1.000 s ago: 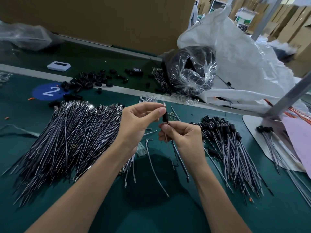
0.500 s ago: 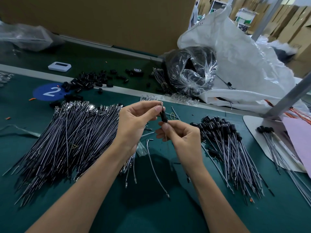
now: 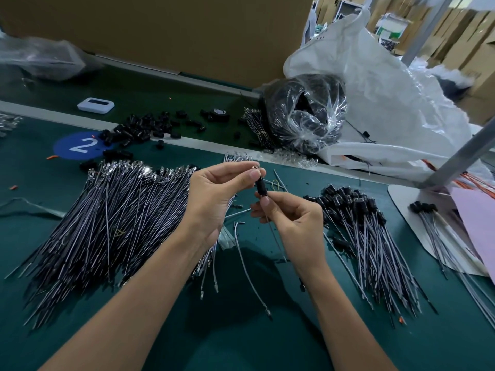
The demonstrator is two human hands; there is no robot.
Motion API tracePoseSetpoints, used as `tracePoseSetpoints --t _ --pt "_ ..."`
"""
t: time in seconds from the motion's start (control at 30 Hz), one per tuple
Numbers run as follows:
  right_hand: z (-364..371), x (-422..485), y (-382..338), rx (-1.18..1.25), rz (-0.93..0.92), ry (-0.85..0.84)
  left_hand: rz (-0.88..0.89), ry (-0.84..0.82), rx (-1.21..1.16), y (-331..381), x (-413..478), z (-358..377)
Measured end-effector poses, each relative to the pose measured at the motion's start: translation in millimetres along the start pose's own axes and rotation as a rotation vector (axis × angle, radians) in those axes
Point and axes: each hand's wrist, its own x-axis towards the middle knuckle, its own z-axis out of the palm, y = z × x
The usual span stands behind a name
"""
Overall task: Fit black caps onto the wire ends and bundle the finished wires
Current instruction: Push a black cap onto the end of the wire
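Note:
My left hand (image 3: 217,199) and my right hand (image 3: 292,220) meet above the middle of the green table (image 3: 241,338). Between them is a black cap (image 3: 261,186) on a thin wire (image 3: 273,234). My left thumb and fingers pinch the cap's top, where the wire's metal tip shows. My right hand pinches the wire just under the cap, and the wire hangs down past my palm. A big heap of uncapped wires (image 3: 107,215) lies to the left. A fan of capped wires (image 3: 367,236) lies to the right. Loose black caps (image 3: 144,128) lie at the back.
A clear bag of black parts (image 3: 305,113) and a large white sack (image 3: 388,103) stand at the back right. A white card (image 3: 412,226) with a few capped wires lies far right, next to a metal post (image 3: 460,156). A small white device (image 3: 96,104) sits back left.
Both hands have shifted slightly with the cap and wire. The cap sits lower on the wire, close to my right fingers, and the wire's tip shows above it.

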Motion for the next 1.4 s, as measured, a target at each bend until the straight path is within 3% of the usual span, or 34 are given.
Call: tracePoseSetpoints --t 0.9,1.4 --pt "-0.9 2.9 1.2 0.032 0.048 -0.035 -0.055 -0.031 -0.042 0.7 -0.1 -1.6" --pt "0.1 3.5 3.3 -0.109 -0.025 0.027 -0.021 -0.018 0.213 -2.5 -1.0 -4.0"
